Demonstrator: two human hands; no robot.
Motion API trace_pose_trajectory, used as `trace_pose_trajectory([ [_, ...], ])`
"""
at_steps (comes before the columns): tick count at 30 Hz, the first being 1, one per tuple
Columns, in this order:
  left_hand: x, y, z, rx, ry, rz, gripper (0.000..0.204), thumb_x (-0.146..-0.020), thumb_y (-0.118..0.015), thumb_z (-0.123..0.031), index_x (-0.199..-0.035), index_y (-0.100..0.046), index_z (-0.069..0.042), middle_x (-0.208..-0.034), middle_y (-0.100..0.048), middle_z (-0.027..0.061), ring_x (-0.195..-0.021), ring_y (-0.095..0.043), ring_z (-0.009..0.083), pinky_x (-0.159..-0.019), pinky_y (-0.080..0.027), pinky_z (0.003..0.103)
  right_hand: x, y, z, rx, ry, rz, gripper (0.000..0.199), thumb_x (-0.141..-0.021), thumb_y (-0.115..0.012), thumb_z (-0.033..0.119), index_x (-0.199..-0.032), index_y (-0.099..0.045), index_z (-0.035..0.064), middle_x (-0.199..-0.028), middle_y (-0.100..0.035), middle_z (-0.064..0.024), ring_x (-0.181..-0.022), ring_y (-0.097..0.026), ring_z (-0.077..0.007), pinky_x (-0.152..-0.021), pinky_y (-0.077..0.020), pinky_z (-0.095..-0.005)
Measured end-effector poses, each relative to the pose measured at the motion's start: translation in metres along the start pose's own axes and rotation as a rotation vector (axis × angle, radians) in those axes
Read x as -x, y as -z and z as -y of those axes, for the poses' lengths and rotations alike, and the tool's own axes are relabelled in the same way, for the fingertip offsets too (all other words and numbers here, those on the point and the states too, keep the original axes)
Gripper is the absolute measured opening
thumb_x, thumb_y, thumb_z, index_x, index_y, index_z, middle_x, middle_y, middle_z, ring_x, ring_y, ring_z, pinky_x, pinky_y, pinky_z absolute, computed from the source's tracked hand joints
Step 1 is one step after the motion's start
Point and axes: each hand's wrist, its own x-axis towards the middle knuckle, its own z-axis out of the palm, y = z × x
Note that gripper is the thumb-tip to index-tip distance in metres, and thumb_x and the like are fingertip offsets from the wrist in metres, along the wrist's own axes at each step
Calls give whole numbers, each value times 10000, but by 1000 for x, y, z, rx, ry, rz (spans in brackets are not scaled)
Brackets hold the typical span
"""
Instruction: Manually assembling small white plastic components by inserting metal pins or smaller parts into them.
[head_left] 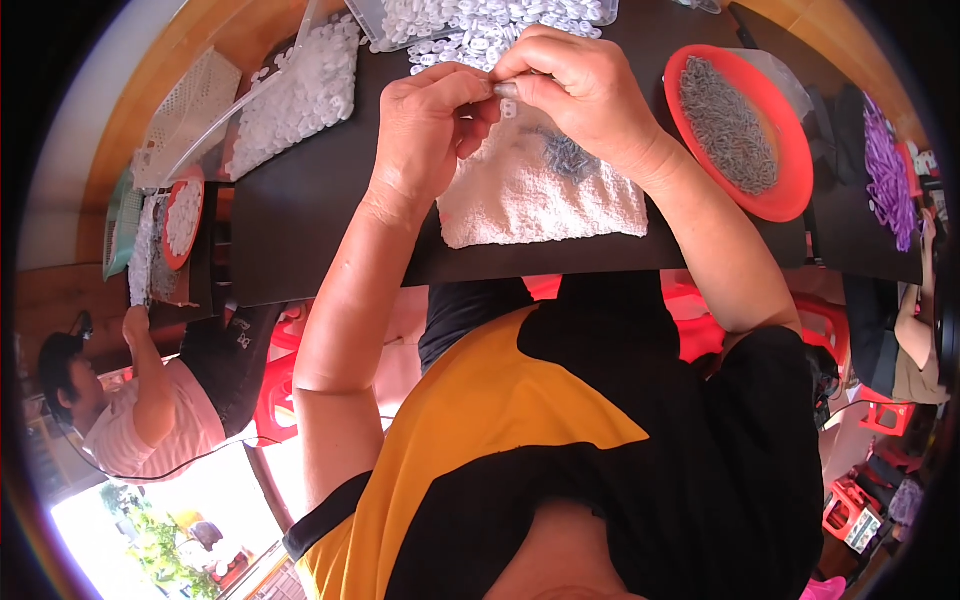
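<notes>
My left hand (430,125) and my right hand (590,95) meet above a white towel (540,215), fingertips pinched together. What they grip is too small and covered to make out. Just below the fingertips shows a small white plastic piece with holes (508,108); I cannot tell whether it is held or lies on the towel. On the towel beneath my right hand is a small heap of grey screws (568,157). Many similar white plastic pieces (465,45) spill from a clear bin (375,25) beyond my hands.
A red oval plate (795,190) of grey screws stands right, near purple strips (887,175). Another pile of white pieces (300,110) lies left, by a white perforated basket (190,105). A co-worker (150,400) sits at left; another person's arm (915,325) shows at far right.
</notes>
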Motion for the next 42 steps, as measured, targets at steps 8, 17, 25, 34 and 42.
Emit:
trace_pose_trajectory([
  [8,8,-9,-16,-11,-11,-3,126,-833,-593,-67,-806,-649,42,-678,-621,86,-510,-512,106,-444,-366,218,-4,11,9,-54,42,-41,77,-794,-607,0,-866,-629,19,-797,-648,-101,-701,-648,-269,-619,-507,-338],
  [17,-29,5,-2,-1025,-694,191,74,-842,-630,-53,-896,-679,-62,-822,-625,20,-760,-597,170,-646,-502,312,-8,22,10,-166,-172,-155,53,-818,-645,-26,-811,-593,-36,-708,-625,-103,-679,-631,-176,-604,-490,-303],
  [25,-44,15,15,-1523,-1006,433,96,-739,-638,-80,-834,-637,-84,-867,-565,51,-849,-573,259,-657,-532,375,4,10,-12,-431,-611,94,63,-877,-601,41,-910,-648,14,-735,-607,-6,-670,-569,-68,-571,-446,-224],
  [34,-15,11,3,-146,66,84,107,-865,-660,-43,-916,-644,50,-769,-627,75,-635,-563,122,-498,-423,241,4,2,-7,-442,-709,119,84,-899,-604,86,-879,-641,13,-695,-596,-8,-627,-553,-70,-541,-440,-236],
  [42,-7,6,14,-53,47,71,109,-889,-645,-54,-925,-647,49,-787,-640,82,-638,-572,123,-499,-442,251,3,-6,0,-316,-573,79,94,-912,-603,76,-881,-603,-12,-702,-601,-19,-642,-547,-73,-606,-457,-241],
])
